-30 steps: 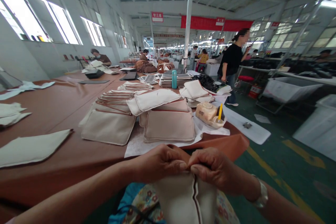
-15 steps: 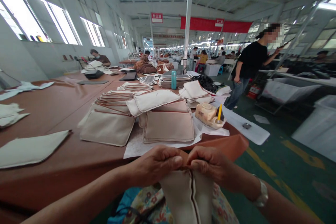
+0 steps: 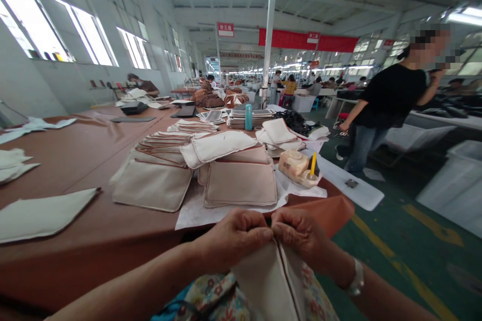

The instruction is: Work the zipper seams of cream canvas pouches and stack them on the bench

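A cream piece (image 3: 263, 281) with a dark seam down its middle hangs over my lap, at the bottom centre of the head view. Its top end is pinched by my left hand (image 3: 237, 238) and my right hand (image 3: 301, 235); both are closed on it, with thumbs almost touching at the seam. The fingers cover the gripped edge. Just beyond my hands, a stack of beige panels (image 3: 241, 183) lies on white paper (image 3: 196, 210). More beige panels (image 3: 152, 183) fan out to its left.
The brown-covered table (image 3: 86, 160) carries a single cream panel (image 3: 45, 213) at left, a blue-green bottle (image 3: 248, 117), and a tan block (image 3: 293, 162) beside a yellow-handled tool (image 3: 313, 164). A person in black (image 3: 393, 90) walks at right, near white bins (image 3: 452, 175).
My hands have drawn closer together at the top of the cream piece, and its two sides have come nearer each other there. The person in black has moved right and closer.
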Demonstrator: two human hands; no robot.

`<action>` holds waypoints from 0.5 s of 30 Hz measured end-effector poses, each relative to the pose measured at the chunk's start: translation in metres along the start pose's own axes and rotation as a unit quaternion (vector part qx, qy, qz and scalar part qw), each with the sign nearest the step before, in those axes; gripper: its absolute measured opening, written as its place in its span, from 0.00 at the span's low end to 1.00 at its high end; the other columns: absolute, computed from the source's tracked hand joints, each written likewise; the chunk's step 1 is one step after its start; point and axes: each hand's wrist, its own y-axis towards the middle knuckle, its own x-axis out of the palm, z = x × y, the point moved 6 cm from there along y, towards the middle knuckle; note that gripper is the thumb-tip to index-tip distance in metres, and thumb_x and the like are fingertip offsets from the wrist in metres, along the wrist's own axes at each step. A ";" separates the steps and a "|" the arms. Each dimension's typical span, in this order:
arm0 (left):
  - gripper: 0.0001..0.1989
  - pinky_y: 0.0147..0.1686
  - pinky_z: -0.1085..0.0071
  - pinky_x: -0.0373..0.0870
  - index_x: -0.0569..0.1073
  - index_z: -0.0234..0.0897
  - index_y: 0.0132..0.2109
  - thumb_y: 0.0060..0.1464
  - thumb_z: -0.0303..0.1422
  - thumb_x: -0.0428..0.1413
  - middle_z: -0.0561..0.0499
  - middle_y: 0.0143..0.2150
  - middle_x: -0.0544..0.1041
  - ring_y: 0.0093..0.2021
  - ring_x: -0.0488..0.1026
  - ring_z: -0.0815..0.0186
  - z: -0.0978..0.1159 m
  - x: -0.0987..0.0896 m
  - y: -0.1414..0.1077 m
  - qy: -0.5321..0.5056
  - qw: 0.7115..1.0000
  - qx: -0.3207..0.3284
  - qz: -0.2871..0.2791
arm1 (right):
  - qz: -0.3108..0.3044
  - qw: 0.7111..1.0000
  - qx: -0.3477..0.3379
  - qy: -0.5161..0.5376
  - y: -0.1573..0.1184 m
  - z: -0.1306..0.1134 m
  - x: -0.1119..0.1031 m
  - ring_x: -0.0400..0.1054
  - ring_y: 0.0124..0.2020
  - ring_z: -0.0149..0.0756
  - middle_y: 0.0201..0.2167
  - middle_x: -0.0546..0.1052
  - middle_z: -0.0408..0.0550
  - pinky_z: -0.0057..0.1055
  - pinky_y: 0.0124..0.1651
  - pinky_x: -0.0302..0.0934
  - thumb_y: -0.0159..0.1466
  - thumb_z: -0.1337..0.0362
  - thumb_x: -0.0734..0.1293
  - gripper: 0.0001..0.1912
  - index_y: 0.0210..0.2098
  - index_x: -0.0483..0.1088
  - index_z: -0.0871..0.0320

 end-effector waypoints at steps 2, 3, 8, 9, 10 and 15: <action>0.21 0.21 0.76 0.48 0.65 0.35 0.29 0.59 0.48 0.54 0.58 0.23 0.57 0.24 0.52 0.72 0.003 -0.007 0.001 0.060 0.993 0.022 0.096 | 0.023 0.999 -0.020 -0.027 0.003 0.000 -0.009 0.63 0.31 0.34 0.29 0.70 0.44 0.28 0.35 0.59 0.69 0.49 0.63 0.20 0.33 0.70 0.60; 0.21 0.22 0.76 0.48 0.65 0.35 0.28 0.60 0.47 0.53 0.58 0.23 0.57 0.24 0.53 0.72 0.008 -0.009 0.001 0.098 0.986 0.039 0.133 | 0.032 0.998 -0.024 -0.042 0.003 -0.003 -0.016 0.67 0.37 0.37 0.35 0.73 0.48 0.31 0.41 0.62 0.70 0.50 0.62 0.19 0.40 0.72 0.60; 0.19 0.25 0.74 0.51 0.63 0.35 0.25 0.61 0.41 0.51 0.58 0.22 0.60 0.25 0.56 0.71 0.033 -0.011 0.001 0.203 0.939 0.116 0.252 | -0.019 0.998 0.040 -0.042 -0.003 -0.033 -0.025 0.68 0.55 0.47 0.58 0.71 0.56 0.38 0.54 0.64 0.67 0.50 0.66 0.32 0.67 0.58 0.56; 0.20 0.25 0.74 0.51 0.63 0.35 0.24 0.62 0.41 0.51 0.58 0.22 0.60 0.25 0.57 0.71 0.038 -0.011 0.002 0.207 0.938 0.127 0.247 | -0.043 0.996 0.045 -0.063 -0.004 -0.037 -0.021 0.70 0.52 0.48 0.56 0.74 0.55 0.38 0.52 0.65 0.65 0.52 0.69 0.33 0.65 0.61 0.56; 0.21 0.25 0.74 0.52 0.64 0.35 0.24 0.63 0.41 0.50 0.57 0.22 0.61 0.25 0.57 0.71 0.042 -0.010 0.003 0.199 0.944 0.137 0.223 | -0.056 0.994 0.042 -0.084 -0.004 -0.040 -0.018 0.72 0.49 0.48 0.52 0.77 0.53 0.37 0.51 0.66 0.63 0.53 0.70 0.29 0.61 0.67 0.57; 0.25 0.40 0.71 0.66 0.75 0.35 0.40 0.65 0.51 0.45 0.49 0.34 0.76 0.36 0.71 0.64 0.048 -0.072 -0.007 0.103 0.942 0.206 0.246 | 0.001 0.995 0.083 -0.049 -0.010 -0.017 -0.039 0.74 0.44 0.51 0.45 0.81 0.52 0.40 0.47 0.67 0.66 0.52 0.67 0.19 0.48 0.78 0.58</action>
